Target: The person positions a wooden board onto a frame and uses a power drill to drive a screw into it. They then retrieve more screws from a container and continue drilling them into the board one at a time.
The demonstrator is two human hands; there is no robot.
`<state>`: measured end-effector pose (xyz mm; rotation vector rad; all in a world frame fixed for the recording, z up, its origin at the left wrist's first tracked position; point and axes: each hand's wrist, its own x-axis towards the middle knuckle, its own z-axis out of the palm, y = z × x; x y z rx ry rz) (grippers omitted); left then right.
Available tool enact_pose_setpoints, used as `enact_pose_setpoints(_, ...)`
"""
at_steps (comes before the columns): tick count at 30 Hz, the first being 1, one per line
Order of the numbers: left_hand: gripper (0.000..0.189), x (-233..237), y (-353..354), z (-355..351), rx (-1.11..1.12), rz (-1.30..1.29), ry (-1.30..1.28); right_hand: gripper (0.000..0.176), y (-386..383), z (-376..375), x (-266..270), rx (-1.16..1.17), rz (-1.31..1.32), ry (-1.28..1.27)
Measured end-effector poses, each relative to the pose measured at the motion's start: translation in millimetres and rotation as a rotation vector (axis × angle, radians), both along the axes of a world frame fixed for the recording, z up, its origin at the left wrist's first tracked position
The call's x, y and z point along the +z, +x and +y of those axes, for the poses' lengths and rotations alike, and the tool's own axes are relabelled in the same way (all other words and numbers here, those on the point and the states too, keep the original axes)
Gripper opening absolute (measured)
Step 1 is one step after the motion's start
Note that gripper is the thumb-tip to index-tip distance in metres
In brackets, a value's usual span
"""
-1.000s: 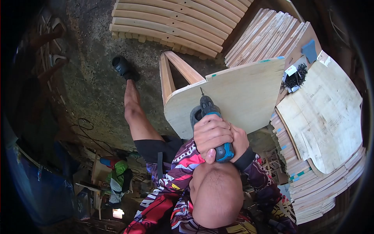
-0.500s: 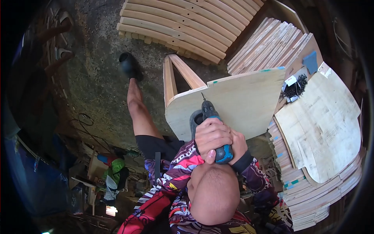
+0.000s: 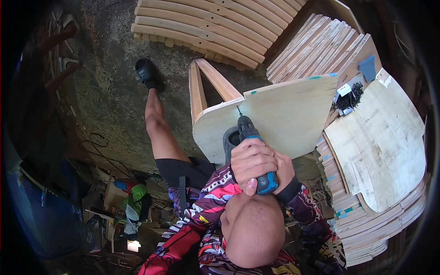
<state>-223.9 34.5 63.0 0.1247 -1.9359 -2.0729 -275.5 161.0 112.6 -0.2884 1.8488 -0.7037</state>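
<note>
A black-and-blue cordless drill (image 3: 248,127) points away from me, its thin bit meeting the pale plywood panel (image 3: 293,117) just below the upper edge. Around the drill's body wraps my left hand (image 3: 253,160), fingers closed. Behind it, my right hand (image 3: 283,172) is closed on the drill too, its fingers mostly hidden. The panel stands tilted, with two wooden slats (image 3: 217,80) joined in a V behind its left end. A dark shoe (image 3: 230,140) rests close against the panel's near face, and my bare knee (image 3: 254,231) is just below the hands.
Curved wooden slats (image 3: 206,25) lie in a row at the top. Stacked wood strips (image 3: 314,48) sit at upper right. On the right, cut plywood pieces (image 3: 380,142) lie on a stack, beside a pile of dark screws (image 3: 349,98) and a blue flat piece (image 3: 366,68). My outstretched leg (image 3: 158,121) is at left.
The drill and both hands have shifted only slightly in view, still together at the panel. The outstretched leg's shoe has moved a little left and up.
</note>
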Motion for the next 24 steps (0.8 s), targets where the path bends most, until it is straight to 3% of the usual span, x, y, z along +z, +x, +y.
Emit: enact_pose_setpoints(24, 0.044, -0.4, -0.2, 2.1, 0.066, -0.009, 0.002, 0.067, 3.8, 2.0, -0.2, 0.022, 0.029, 0.042)
